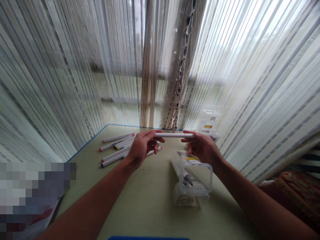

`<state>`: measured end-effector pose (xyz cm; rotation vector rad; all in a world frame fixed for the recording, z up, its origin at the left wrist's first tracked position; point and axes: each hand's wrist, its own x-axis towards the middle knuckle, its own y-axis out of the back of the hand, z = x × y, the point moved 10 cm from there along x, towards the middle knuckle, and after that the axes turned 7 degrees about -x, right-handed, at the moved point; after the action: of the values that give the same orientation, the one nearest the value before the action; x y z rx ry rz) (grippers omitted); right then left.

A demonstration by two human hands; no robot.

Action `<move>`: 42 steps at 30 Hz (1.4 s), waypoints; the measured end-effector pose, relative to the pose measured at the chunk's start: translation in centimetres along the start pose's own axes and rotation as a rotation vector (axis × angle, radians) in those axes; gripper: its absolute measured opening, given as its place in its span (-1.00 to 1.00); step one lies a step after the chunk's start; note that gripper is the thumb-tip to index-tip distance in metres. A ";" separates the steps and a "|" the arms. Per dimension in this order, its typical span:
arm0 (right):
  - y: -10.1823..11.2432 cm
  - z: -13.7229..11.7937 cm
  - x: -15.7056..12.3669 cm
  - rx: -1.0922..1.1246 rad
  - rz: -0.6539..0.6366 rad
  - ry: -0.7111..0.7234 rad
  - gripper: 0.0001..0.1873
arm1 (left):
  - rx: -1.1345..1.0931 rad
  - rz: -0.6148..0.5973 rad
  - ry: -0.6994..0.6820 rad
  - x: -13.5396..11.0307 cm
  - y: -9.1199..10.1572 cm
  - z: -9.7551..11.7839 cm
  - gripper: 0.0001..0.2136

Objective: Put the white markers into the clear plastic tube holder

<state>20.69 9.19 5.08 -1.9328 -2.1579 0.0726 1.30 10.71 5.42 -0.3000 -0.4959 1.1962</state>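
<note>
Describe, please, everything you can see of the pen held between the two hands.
The pen is a slim, straight, white stick, plastic by its look, with a faint seam near the right hand, perhaps the edge of a cap. Fingers hide both ends, so no tip or ink colour shows. It is held almost level, crosswise to the view, above the far part of the table. The left hand pinches one end and the right hand the other; nothing else appears to touch it.

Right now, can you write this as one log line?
left hand: grips white marker; right hand: grips its other end; clear case: on table, open toward camera; loose markers: on table, left side
</note>
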 end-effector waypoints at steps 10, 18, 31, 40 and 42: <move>0.2 -0.1 0.2 -0.119 0.003 0.059 -0.64 | 0.158 0.030 -0.043 -0.1 0.0 0.3 -0.74; 0.4 -0.5 0.2 -0.135 0.050 0.124 -0.67 | 0.192 0.013 -0.059 0.0 -0.1 0.2 -0.66; 0.3 -0.9 0.0 -0.219 0.055 0.187 -0.76 | 0.321 0.028 -0.158 -0.1 -0.2 0.9 -0.65; 1.0 -0.7 0.1 -0.246 0.098 0.166 -0.70 | 0.361 0.008 -0.135 -0.3 -0.5 0.8 -0.64; 1.1 -0.5 0.1 -0.238 0.111 0.132 -0.69 | 0.355 0.009 -0.128 -0.3 -0.5 0.9 -0.64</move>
<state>21.90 9.33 5.34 -2.1180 -2.0509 -0.2971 1.21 10.21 6.34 0.0783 -0.3836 1.2926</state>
